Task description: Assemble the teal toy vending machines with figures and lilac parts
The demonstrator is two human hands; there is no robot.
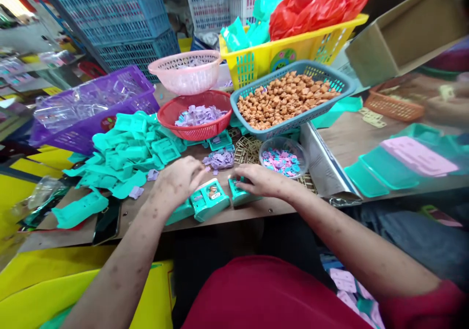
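The left hand is resting, fingers curled, against a teal case lying between both hands at the table edge. The right hand is pressing flat, open-fingered, on another teal piece.

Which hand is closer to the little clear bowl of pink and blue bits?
Right. The right hand sits just below the clear bowl; the left hand is farther left, across the teal piece.
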